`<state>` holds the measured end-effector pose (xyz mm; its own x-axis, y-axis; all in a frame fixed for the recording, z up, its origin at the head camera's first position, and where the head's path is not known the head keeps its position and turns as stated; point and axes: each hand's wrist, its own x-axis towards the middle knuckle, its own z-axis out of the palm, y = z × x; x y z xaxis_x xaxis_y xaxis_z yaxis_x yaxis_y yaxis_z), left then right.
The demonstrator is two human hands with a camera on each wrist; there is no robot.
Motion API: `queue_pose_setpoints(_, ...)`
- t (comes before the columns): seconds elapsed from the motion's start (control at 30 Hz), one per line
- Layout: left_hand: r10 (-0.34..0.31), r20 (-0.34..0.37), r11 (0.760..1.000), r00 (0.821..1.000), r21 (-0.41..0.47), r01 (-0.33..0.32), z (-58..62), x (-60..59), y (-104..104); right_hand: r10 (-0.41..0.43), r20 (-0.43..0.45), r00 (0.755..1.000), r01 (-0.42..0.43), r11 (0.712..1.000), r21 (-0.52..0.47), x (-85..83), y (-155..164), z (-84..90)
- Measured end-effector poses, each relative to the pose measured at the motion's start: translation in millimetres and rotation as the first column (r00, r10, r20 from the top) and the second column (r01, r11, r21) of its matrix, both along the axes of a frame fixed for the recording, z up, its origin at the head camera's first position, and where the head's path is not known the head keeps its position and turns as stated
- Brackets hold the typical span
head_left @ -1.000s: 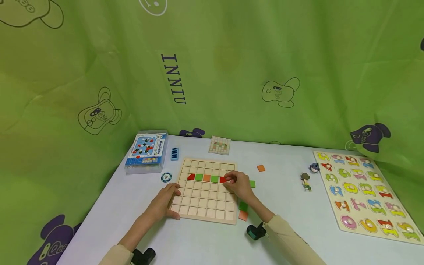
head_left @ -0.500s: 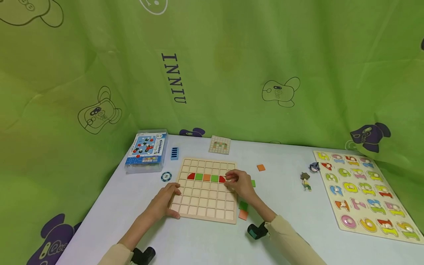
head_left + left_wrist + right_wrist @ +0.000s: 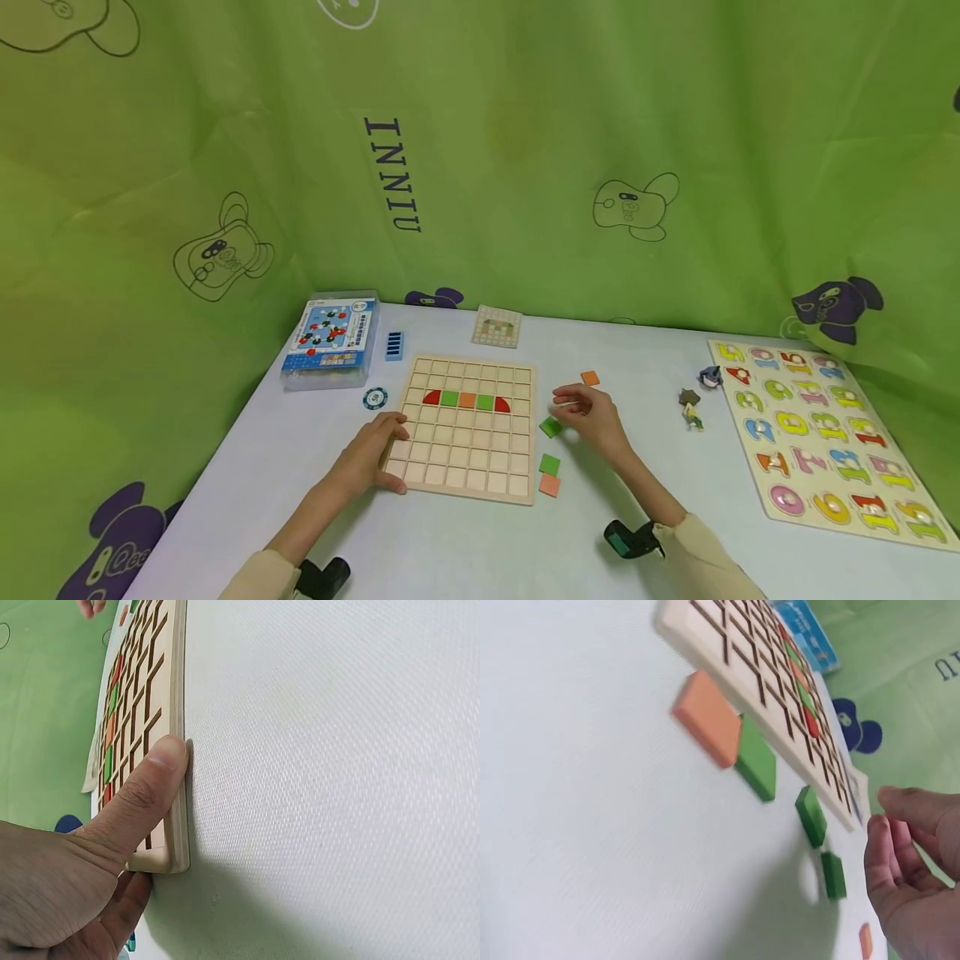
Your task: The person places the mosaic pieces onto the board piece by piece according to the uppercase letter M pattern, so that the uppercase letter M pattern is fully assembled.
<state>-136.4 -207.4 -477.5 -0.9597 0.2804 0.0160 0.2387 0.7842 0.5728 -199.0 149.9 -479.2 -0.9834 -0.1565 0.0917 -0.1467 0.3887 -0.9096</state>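
Note:
My left hand [image 3: 367,454] holds the near left corner of the wooden grid board [image 3: 480,493], thumb lying over the rim in the left wrist view. One row of the board has a red rounded tile [image 3: 432,397], a green tile [image 3: 449,398], an orange tile [image 3: 467,400], another green tile [image 3: 485,403] and a second red rounded tile [image 3: 502,405]. To the board's right, my right hand [image 3: 597,419] hovers with fingers loosely bent and nothing visible between them. Below it lie two loose green tiles [image 3: 811,816], one hidden in the head view.
Beside the board lie a green tile [image 3: 550,464] and an orange tile [image 3: 550,485]; another orange tile [image 3: 590,378] is farther back. A pattern card [image 3: 497,326], boxed set [image 3: 330,342] and chip [image 3: 376,398] stand around. Two figurines [image 3: 691,408] and a number puzzle [image 3: 817,442] are right.
My right hand has left the red rounded tile at the row's right end and moved right, off the board. My left hand stays at the corner.

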Motion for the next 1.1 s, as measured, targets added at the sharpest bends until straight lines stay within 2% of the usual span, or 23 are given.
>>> queue_pose_setpoints(0.2,-0.008,-0.010,1.000,1.000,-0.003,0.008,-0.8,0.0,-2,0.022,0.012,1.000,-0.022,1.000,-0.022,13.7,17,-3.6)
queue_pose_setpoints(0.4,-0.002,-0.015,1.000,1.000,0.007,0.002,-1.6,1.4,-1,0.077,-0.053,0.996,-0.076,0.997,0.025,18.8,35,-9.4)
queue_pose_setpoints(0.53,0.001,-0.017,1.000,1.000,0.013,-0.001,-1.6,1.6,-1,0.149,-0.101,0.984,-0.143,0.988,0.065,12.8,46,-12.6)
queue_pose_setpoints(0.77,-0.006,-0.013,1.000,1.000,0.016,0.006,-3.6,0.8,0,0.231,-0.151,0.961,-0.208,0.966,0.151,-6.4,56,-24.2)
queue_pose_setpoints(1.1,0.005,-0.016,1.000,1.000,0.015,-0.004,-1.2,1.7,1,0.291,-0.047,0.955,-0.281,0.947,0.156,-24.9,59,-30.7)
